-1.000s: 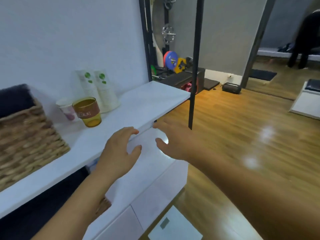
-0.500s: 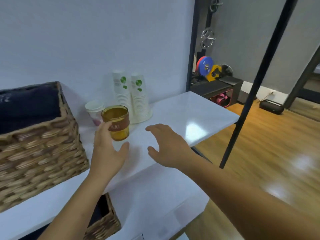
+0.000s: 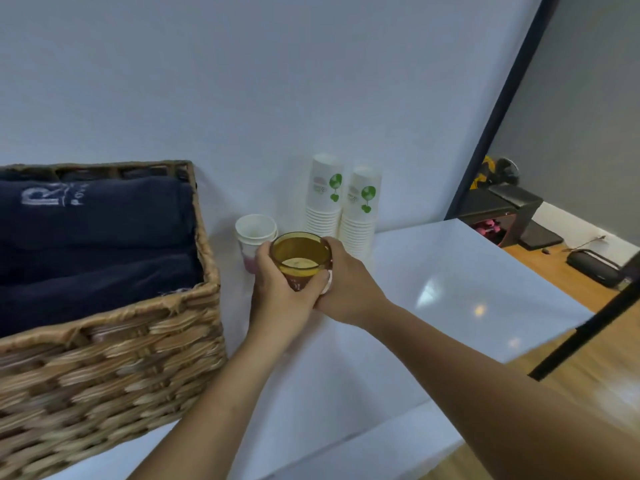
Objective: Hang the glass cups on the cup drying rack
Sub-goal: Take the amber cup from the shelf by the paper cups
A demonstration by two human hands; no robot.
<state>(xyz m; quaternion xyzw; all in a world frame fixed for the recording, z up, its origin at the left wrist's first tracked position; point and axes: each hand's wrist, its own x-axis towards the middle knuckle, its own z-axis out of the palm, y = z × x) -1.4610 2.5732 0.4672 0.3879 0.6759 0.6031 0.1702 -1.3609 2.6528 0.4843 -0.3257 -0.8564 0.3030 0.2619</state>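
Observation:
An amber glass cup (image 3: pixel 300 254) with a brown band stands upright on the white shelf (image 3: pixel 433 299) near the wall. My left hand (image 3: pixel 277 289) wraps its left and front side. My right hand (image 3: pixel 349 282) cups its right side, fingers curled around the rim's edge. Both hands touch the glass. No cup drying rack is in view.
A wicker basket (image 3: pixel 104 348) holding dark blue towels sits at the left. A single paper cup (image 3: pixel 254 237) stands just behind my left hand, and two stacks of paper cups (image 3: pixel 343 206) stand against the wall. A black pole (image 3: pixel 585 334) and wood floor lie to the right.
The view swung left toward the shelf. Both hands, open and apart before, reached forward and closed around the amber glass cup.

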